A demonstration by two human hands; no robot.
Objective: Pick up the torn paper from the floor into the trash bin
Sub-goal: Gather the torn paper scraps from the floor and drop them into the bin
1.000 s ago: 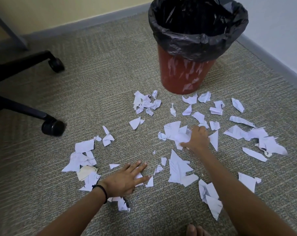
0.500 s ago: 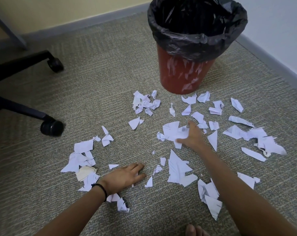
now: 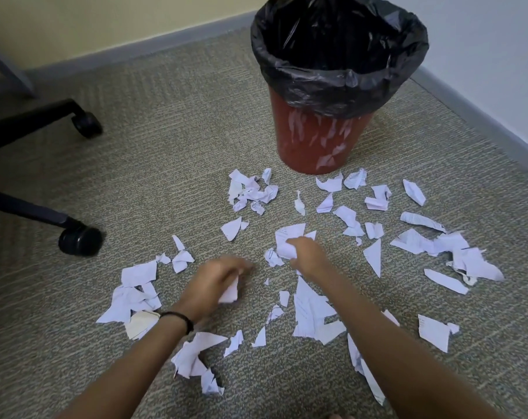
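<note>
White torn paper [image 3: 312, 313] lies strewn across the carpet [image 3: 166, 146] before me, flat shards and crumpled bits, some with faint lines of writing, the farthest just beside the bin's foot. The trash bin [image 3: 317, 140] stands upright beyond, red, with a black bag [image 3: 332, 89] folded over its rim. My left hand [image 3: 217, 282] pinches one scrap, my right hand [image 3: 306, 255] grips a crumpled bunch.

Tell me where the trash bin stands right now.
Head view: the trash bin stands upper centre-right on the carpet, beside the right wall, beyond the farthest scraps of torn paper.
</note>
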